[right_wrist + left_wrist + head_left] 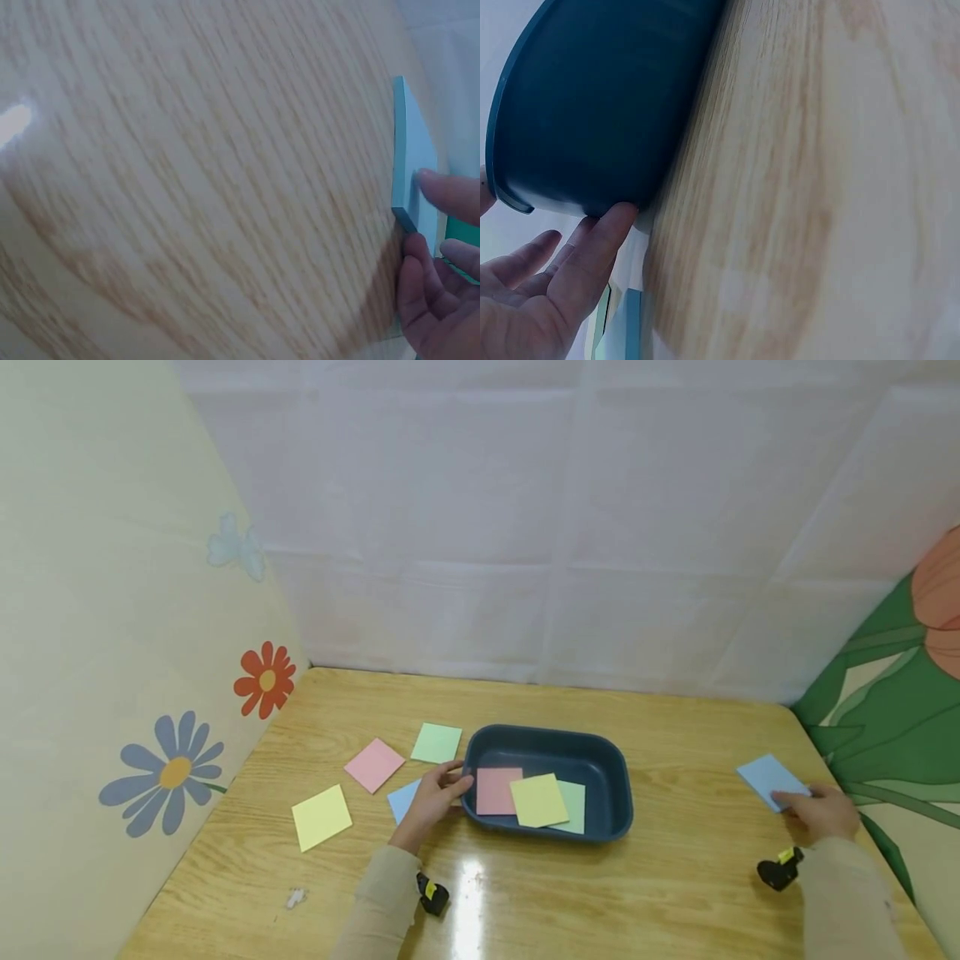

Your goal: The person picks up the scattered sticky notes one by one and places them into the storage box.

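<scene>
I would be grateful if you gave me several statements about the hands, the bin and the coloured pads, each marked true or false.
1. The right hand grips a blue pad. True.
2. The left hand touches the dark bin. True.
3. Only two pads lie in the bin. False: a pink pad, a yellow pad and a green pad lie inside.
4. The yellow pad in the bin lies beneath the pink pad. False: it overlaps the pink pad from above.
5. In the head view, a second yellow pad lies on the table, left of the bin. True.
</scene>
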The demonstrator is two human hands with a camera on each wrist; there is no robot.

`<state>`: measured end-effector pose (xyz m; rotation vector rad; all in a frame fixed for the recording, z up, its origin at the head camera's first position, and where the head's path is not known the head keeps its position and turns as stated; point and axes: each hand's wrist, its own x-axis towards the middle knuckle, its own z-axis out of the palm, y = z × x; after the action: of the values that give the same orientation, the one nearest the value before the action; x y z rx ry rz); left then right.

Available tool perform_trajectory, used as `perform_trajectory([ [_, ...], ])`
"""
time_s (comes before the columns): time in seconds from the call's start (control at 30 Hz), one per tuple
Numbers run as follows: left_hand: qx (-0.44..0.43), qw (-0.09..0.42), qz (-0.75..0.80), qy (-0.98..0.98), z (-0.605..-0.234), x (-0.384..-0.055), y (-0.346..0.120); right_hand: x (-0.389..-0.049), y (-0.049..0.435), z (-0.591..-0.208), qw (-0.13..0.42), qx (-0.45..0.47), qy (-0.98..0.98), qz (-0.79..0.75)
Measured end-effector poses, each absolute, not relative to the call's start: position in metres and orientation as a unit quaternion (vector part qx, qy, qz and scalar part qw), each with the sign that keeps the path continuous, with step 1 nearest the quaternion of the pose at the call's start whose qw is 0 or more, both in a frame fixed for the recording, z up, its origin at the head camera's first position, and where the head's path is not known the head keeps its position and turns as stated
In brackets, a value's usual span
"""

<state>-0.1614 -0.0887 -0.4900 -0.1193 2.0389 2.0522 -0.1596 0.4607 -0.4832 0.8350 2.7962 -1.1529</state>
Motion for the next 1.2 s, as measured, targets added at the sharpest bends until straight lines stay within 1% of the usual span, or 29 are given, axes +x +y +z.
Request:
perform_trajectory([
  [0.2, -0.044, 0.123, 0.704, 0.698, -0.489, -0.161, -0.088, -0.163, 0.458, -0.486, 0.002, 0.261, 0.907, -0.329],
  [0.4, -0.040, 0.121, 0.702, 0.700, -0.487, -0.159, -0.088, -0.165, 0.456, -0.486, 0.011, 0.275, 0.900, -0.337],
  [0.73, -0.043, 0.121, 0.691, 0.712, -0.485, -0.160, -0.088, -0.162, 0.458, -0.486, -0.003, 0.276, 0.895, -0.350],
  [1.1, -0.035, 0.130, 0.694, 0.707, -0.484, -0.160, -0.090, -0.161, 0.443, -0.479, -0.013, 0.329, 0.854, -0.404],
  [1.2, -0.035, 0.135, 0.695, 0.706, -0.474, -0.157, -0.089, -0.160, 0.440, -0.479, -0.022, 0.346, 0.838, -0.421],
])
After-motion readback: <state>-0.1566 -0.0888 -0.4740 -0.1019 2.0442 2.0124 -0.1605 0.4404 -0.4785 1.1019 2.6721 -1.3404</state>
